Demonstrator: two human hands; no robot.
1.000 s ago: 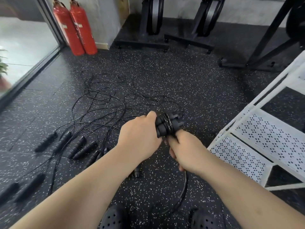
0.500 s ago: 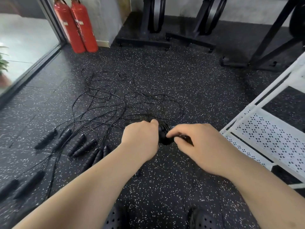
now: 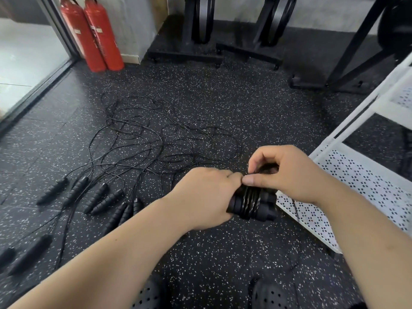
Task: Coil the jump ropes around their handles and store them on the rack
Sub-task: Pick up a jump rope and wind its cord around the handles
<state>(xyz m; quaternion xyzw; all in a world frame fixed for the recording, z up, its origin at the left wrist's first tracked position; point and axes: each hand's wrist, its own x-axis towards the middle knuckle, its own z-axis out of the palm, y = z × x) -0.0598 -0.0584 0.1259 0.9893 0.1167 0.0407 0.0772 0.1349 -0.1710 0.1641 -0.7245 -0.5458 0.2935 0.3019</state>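
Our left hand (image 3: 207, 197) gripped the paired handles (image 3: 252, 205), partly wound with rope (image 3: 250, 197), just in front of the white rack (image 3: 356, 186). Our right hand (image 3: 289, 175) pinched the rope above them. We judged that a loosened pinch could let the glossy coils spring off, or the trailing cord catch the rack's edge, well apart from the tangled ropes (image 3: 156, 148) on the floor.

Single wide-angle view from head height, facing forward and steeply down at the floor (image 3: 223, 103). Very near the left hand (image 3: 205, 195) and right hand (image 3: 289, 172) at centre, with shoes (image 3: 269, 295) at the bottom edge, rack (image 3: 356, 181) at right, extinguishers (image 3: 93, 32) far top left.
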